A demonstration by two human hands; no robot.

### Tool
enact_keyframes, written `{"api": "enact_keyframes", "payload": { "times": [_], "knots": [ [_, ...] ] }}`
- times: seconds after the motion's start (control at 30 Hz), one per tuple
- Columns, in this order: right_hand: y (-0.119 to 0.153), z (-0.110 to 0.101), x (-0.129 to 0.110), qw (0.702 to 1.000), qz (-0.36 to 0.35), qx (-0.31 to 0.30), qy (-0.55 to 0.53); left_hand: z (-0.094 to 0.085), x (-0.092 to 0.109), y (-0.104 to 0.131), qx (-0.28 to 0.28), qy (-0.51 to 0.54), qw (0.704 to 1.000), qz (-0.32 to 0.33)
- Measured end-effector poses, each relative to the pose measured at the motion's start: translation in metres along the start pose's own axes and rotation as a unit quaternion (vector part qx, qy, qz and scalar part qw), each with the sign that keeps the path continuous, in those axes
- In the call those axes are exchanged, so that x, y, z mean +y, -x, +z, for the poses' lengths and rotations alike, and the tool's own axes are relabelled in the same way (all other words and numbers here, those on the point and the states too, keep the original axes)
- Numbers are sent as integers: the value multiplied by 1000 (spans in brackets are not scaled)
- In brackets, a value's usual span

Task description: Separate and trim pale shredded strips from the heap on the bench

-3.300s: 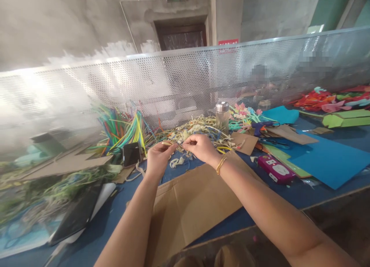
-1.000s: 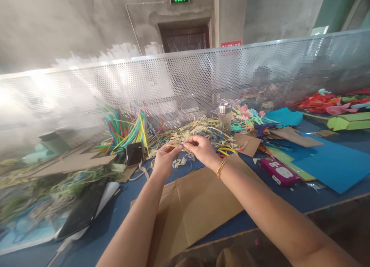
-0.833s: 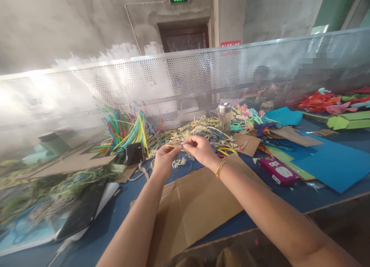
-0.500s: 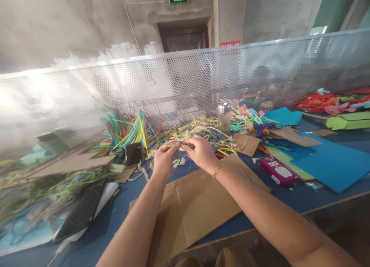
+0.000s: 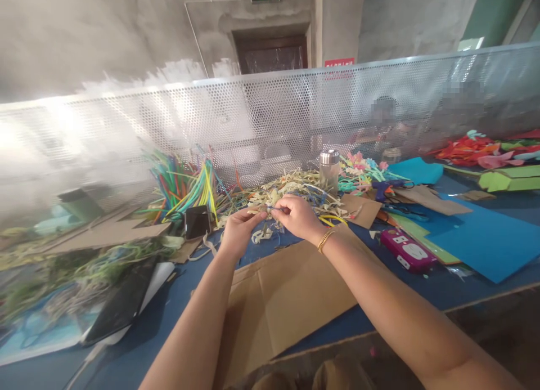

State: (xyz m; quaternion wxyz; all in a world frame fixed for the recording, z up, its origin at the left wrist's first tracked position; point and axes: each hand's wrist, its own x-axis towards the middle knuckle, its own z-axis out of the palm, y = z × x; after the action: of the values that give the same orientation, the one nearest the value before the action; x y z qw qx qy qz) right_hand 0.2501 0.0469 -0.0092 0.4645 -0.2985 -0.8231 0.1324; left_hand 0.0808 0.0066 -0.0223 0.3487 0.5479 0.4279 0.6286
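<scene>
Both hands meet above the far edge of a brown cardboard sheet (image 5: 291,291), in front of a heap of pale strips. My left hand (image 5: 239,229) is closed in a pinch at one end of a thin dark strip (image 5: 273,208). The other end is pinched by my right hand (image 5: 298,220), which has a gold bracelet at its wrist. The strip is too small for its kind to be made out. Under the hands, a pale curled scrap (image 5: 262,235) lies on the blue table (image 5: 177,305).
Behind stand colourful pipe cleaners (image 5: 185,187), a heap of pale strips (image 5: 291,184) and a glass bottle (image 5: 329,170). A black phone (image 5: 197,222) is left of the hands. Rightward lie a purple power strip (image 5: 408,250) and blue sheet (image 5: 485,238). A perforated metal screen (image 5: 189,120) borders the table.
My hands have drawn slightly apart, and more of the thin dark strip shows between the fingertips. The camera view has shifted a little.
</scene>
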Motion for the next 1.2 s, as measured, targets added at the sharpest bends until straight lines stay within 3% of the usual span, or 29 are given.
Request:
{"api": "enact_keyframes", "payload": {
  "times": [0.17, 0.33, 0.57, 0.77, 1.0, 1.2],
  "knots": [
    [1, 0, -1, 1000, -8, 4, 24, 2, -9, -3, 42, 23, 998, -37],
    [1, 2, -1, 1000, 24, 13, 6, 4, -10, -5, 74, 51, 995, -32],
    [1, 7, 0, 996, 52, 36, -69, 5, -8, -3, 47, 17, 999, -14],
    [4, 19, 2, 994, 74, 54, -53, 11, -7, -2, 88, 23, 996, -18],
    [2, 14, 3, 988, 130, 29, -74, 17, -2, 1, 112, 30, 993, -12],
    [0, 9, 6, 990, 104, -35, -89, 17, -10, -1, 107, 51, 993, -2]
  ]
}}
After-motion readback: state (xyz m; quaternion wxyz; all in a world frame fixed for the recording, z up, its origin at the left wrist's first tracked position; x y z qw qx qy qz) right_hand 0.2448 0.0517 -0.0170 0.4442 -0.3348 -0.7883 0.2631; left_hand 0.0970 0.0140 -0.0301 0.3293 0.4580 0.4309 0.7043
